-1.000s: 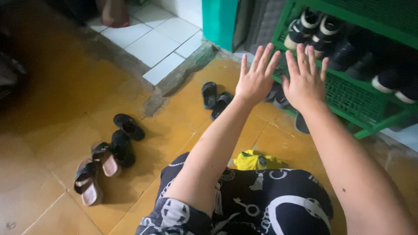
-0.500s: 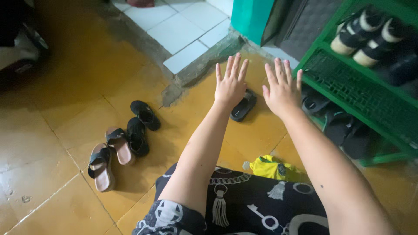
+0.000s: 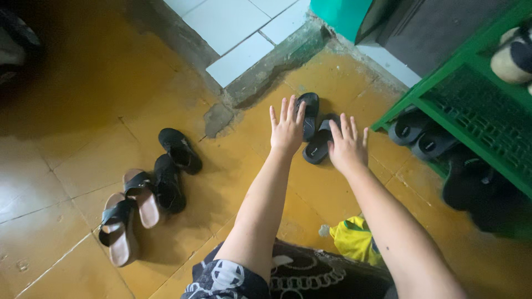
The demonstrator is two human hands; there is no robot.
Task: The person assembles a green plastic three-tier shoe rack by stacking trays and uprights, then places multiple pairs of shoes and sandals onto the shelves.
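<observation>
- The left hand [image 3: 287, 129] is stretched forward with fingers spread wide, nothing held, just over the 2 small black sandals [image 3: 313, 128] on the yellow floor [image 3: 77, 127].
- The right hand [image 3: 347, 147] is likewise spread flat and empty, over the nearer sandal's end.
- The sandals are seen beside the green shoe rack [image 3: 471, 119].
- 2 black shoes [image 3: 173, 166] and 2 tan slides [image 3: 130, 213] are found well apart, leftward.

A home entryway: a green shoe rack [image 3: 471, 119] right of the hands, sandals [image 3: 133, 213] scattered on yellow floor tiles [image 3: 83, 138].
</observation>
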